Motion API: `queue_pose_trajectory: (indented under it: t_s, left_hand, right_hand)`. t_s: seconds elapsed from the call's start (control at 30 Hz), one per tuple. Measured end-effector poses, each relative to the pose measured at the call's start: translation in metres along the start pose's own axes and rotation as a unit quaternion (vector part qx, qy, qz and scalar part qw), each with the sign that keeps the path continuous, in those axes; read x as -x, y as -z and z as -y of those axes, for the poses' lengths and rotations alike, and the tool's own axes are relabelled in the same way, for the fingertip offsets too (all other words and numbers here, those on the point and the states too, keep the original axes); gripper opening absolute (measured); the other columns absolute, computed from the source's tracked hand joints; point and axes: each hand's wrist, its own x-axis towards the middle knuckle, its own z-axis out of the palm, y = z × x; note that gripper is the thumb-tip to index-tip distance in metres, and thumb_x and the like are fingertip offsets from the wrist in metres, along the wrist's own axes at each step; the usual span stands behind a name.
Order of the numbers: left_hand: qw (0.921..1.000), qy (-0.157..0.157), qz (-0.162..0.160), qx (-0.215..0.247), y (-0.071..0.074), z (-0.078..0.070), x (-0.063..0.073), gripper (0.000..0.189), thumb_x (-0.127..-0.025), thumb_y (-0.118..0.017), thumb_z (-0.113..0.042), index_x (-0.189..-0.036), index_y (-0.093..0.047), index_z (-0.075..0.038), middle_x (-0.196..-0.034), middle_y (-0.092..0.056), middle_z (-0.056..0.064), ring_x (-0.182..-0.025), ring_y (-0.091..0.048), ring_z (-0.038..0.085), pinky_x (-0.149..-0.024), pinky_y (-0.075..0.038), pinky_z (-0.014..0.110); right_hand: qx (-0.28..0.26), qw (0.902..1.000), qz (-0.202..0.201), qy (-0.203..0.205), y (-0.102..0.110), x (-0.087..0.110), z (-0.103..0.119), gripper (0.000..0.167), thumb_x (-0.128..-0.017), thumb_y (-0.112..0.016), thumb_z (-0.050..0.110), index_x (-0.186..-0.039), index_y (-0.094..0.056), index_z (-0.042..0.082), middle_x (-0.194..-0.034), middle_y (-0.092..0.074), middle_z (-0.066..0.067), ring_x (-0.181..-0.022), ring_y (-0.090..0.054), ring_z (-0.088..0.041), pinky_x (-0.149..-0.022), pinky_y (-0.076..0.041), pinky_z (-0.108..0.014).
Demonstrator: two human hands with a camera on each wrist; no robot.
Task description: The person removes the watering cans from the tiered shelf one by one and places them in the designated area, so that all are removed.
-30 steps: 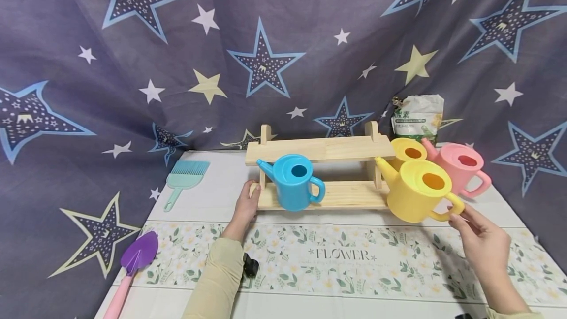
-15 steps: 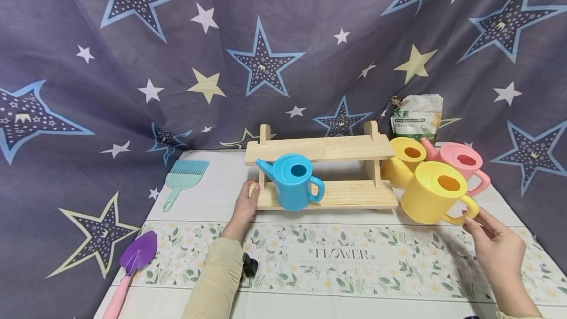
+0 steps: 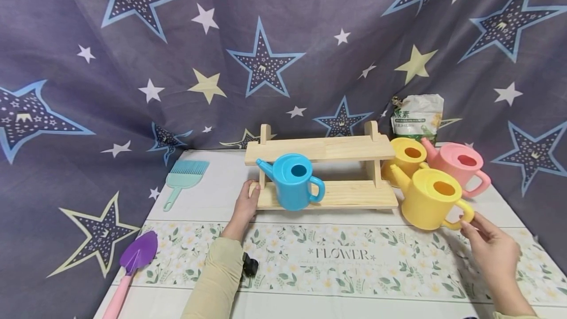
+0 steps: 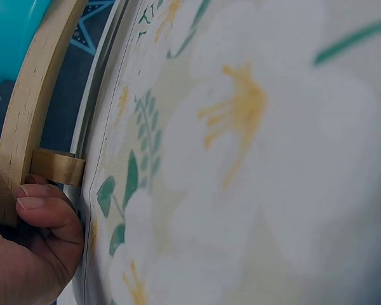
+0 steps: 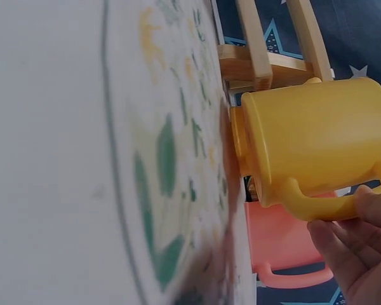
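My left hand (image 3: 245, 207) grips the left end of the lower board of a two-tier wooden shelf (image 3: 350, 195); in the left wrist view its fingers (image 4: 47, 210) curl round the board's end. A blue watering can (image 3: 293, 186) stands on that lower board, spout to the left. My right hand (image 3: 493, 252) pinches the handle of a yellow watering can (image 3: 425, 206) just right of the shelf, seen close in the right wrist view (image 5: 324, 140). Behind it are a second yellow watering can (image 3: 405, 154) and a pink watering can (image 3: 460, 161), both partly hidden.
A white bag (image 3: 418, 117) leans at the back right against the star-patterned cloth. On the left lie a mint-green brush (image 3: 186, 175) and a purple trowel (image 3: 139, 255) with a pink handle. A flower-print cover (image 3: 345, 274) spreads over the table.
My right hand has carried the front yellow watering can to the right, away from the shelf's end, then slightly lower and back left. My left hand keeps its place on the shelf.
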Motion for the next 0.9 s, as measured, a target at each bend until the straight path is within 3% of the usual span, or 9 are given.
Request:
queue_pose_trajectory:
  t_s: [0.13, 0.23, 0.37, 0.67, 0.73, 0.8, 0.9]
  left_hand:
    - [1.0, 0.004, -0.001, -0.003, -0.0001, -0.0001, 0.0002, 0.052, -0.105, -0.037, -0.041, -0.15, -0.032, -0.015, -0.136, -0.052, 0.014, -0.112, -0.052, 0.03, -0.095, -0.044, 0.047]
    - [0.9999, 0.009, -0.002, -0.013, -0.0001, 0.0014, -0.0009, 0.053, -0.105, -0.036, -0.043, -0.15, -0.032, -0.017, -0.125, -0.057, 0.014, -0.092, -0.056, 0.025, -0.075, -0.048, 0.035]
    - [0.9998, 0.013, -0.002, -0.017, -0.0003, 0.0031, -0.0025, 0.053, -0.105, -0.035, -0.045, -0.151, -0.031, -0.019, -0.112, -0.059, 0.013, -0.069, -0.051, 0.018, -0.055, -0.042, 0.025]
    - [0.9998, 0.007, -0.008, -0.017, 0.0, 0.0029, -0.0017, 0.054, -0.105, -0.036, -0.045, -0.15, -0.032, -0.017, -0.117, -0.058, 0.015, -0.079, -0.054, 0.021, -0.058, -0.043, 0.026]
    - [0.9998, 0.007, -0.006, -0.017, 0.0001, 0.0024, -0.0015, 0.054, -0.105, -0.036, -0.045, -0.151, -0.031, -0.017, -0.12, -0.057, 0.015, -0.082, -0.054, 0.021, -0.059, -0.043, 0.026]
    - [0.9998, 0.008, -0.006, -0.016, 0.0002, 0.0019, -0.0015, 0.054, -0.105, -0.036, -0.045, -0.151, -0.031, -0.018, -0.119, -0.058, 0.015, -0.082, -0.054, 0.021, -0.059, -0.043, 0.026]
    - [0.9998, 0.01, -0.005, -0.015, 0.0001, 0.002, -0.0018, 0.054, -0.105, -0.035, -0.046, -0.151, -0.032, -0.019, -0.116, -0.058, 0.014, -0.075, -0.052, 0.019, -0.056, -0.041, 0.025]
  right_hand:
    - [0.009, 0.9999, 0.008, -0.002, -0.0036, 0.001, -0.0033, 0.039, -0.095, -0.066, 0.012, -0.132, -0.059, 0.001, -0.116, -0.064, -0.027, -0.062, -0.041, 0.028, -0.051, -0.041, -0.002]
    - [0.01, 0.9998, 0.017, -0.009, -0.0049, 0.0013, -0.0042, 0.04, -0.095, -0.065, 0.012, -0.133, -0.058, 0.0, -0.118, -0.063, -0.027, -0.063, -0.041, 0.027, -0.052, -0.042, -0.003]
    - [0.02, 0.999, 0.035, -0.019, -0.0046, 0.0004, -0.0044, 0.042, -0.097, -0.063, 0.013, -0.135, -0.055, 0.0, -0.121, -0.062, -0.026, -0.067, -0.039, 0.027, -0.055, -0.044, -0.003]
    - [0.049, 0.9965, 0.063, -0.027, -0.0023, -0.0026, -0.0066, 0.042, -0.097, -0.063, 0.015, -0.134, -0.054, -0.005, -0.12, -0.062, -0.029, -0.065, -0.038, 0.023, -0.052, -0.047, -0.008]
    - [0.056, 0.9962, 0.061, -0.027, -0.0023, -0.0031, -0.0073, 0.043, -0.097, -0.064, 0.014, -0.133, -0.055, -0.005, -0.12, -0.062, -0.029, -0.069, -0.057, 0.008, -0.051, -0.046, -0.008]
    - [0.059, 0.996, 0.063, -0.024, -0.0025, -0.0031, -0.0073, 0.043, -0.096, -0.065, 0.014, -0.134, -0.055, -0.005, -0.12, -0.061, -0.029, -0.083, -0.069, -0.016, -0.051, -0.046, -0.008]
    - [0.056, 0.9961, 0.066, -0.015, -0.0008, -0.0026, -0.0052, 0.046, -0.095, -0.066, 0.014, -0.135, -0.054, -0.004, -0.122, -0.06, -0.03, -0.104, -0.062, -0.045, -0.053, -0.045, -0.006]
